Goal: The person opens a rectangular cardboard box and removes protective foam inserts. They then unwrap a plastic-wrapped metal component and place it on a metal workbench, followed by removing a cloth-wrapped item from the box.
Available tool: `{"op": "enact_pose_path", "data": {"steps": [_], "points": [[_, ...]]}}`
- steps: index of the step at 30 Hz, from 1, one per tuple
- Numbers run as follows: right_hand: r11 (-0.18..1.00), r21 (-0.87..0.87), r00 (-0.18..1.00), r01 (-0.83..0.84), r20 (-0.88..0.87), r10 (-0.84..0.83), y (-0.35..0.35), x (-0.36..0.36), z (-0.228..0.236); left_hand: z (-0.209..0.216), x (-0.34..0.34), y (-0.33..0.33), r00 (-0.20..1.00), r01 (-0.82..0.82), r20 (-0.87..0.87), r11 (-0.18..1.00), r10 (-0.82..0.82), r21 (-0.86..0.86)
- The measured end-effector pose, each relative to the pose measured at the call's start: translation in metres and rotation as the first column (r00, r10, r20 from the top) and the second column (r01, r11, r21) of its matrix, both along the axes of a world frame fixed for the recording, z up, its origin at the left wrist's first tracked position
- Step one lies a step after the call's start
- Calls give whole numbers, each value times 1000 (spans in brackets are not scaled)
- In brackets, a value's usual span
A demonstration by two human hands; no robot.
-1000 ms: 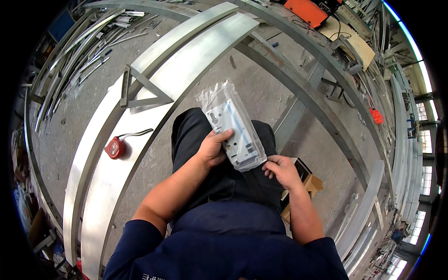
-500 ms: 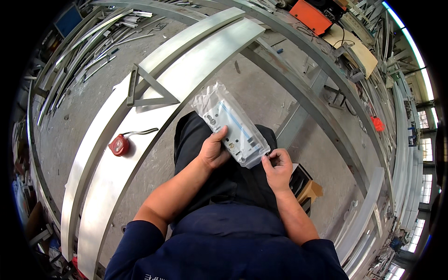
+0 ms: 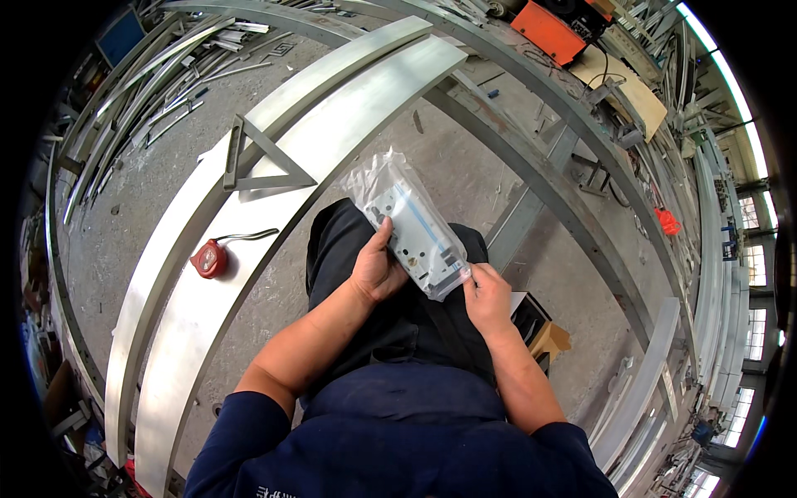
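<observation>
Above my lap is a flat metal lock case (image 3: 426,238) with several holes and a blue stripe, sealed in a clear plastic bag (image 3: 365,178). My left hand (image 3: 378,270) grips its left side, thumb on the upper face and fingers hidden underneath. At the near right corner, my right hand (image 3: 488,299) pinches the bag's edge between thumb and curled fingers. The loose, crinkled end of the bag points away from me.
Two long pale metal bars (image 3: 357,120) curve along my left, carrying a metal triangle square (image 3: 270,182) and a red tape measure (image 3: 210,260). An opened cardboard box (image 3: 550,340) is by my right leg. Grey steel beams (image 3: 556,187) frame the floor; an orange machine (image 3: 548,33) stands far right.
My right hand has shifted slightly left and down, its fingers closing more tightly at the bag's corner. My left thumb has slid a little up and left along the bag.
</observation>
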State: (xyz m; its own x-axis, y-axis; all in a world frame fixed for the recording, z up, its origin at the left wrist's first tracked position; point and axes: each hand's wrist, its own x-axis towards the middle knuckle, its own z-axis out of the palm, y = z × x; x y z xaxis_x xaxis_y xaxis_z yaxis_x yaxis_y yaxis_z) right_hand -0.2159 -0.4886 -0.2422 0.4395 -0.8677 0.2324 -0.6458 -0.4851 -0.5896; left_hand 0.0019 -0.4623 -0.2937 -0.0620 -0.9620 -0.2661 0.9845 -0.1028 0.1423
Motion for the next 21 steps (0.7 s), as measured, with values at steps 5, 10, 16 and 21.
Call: {"op": "enact_pose_path", "data": {"steps": [5, 10, 16, 21], "points": [[993, -92, 996, -77, 39, 81, -2, -7, 41, 33, 55, 27, 991, -95, 92, 995, 95, -8], [958, -126, 965, -257, 28, 262, 5, -7, 65, 52, 127, 76, 844, -352, 448, 935, 296, 46], [889, 53, 890, -456, 53, 453, 2, -3, 53, 92, 220, 166, 540, -702, 537, 699, 648, -138], [790, 362, 849, -495, 8, 529, -5, -5, 18, 113, 263, 227, 651, -271, 463, 754, 601, -599]]}}
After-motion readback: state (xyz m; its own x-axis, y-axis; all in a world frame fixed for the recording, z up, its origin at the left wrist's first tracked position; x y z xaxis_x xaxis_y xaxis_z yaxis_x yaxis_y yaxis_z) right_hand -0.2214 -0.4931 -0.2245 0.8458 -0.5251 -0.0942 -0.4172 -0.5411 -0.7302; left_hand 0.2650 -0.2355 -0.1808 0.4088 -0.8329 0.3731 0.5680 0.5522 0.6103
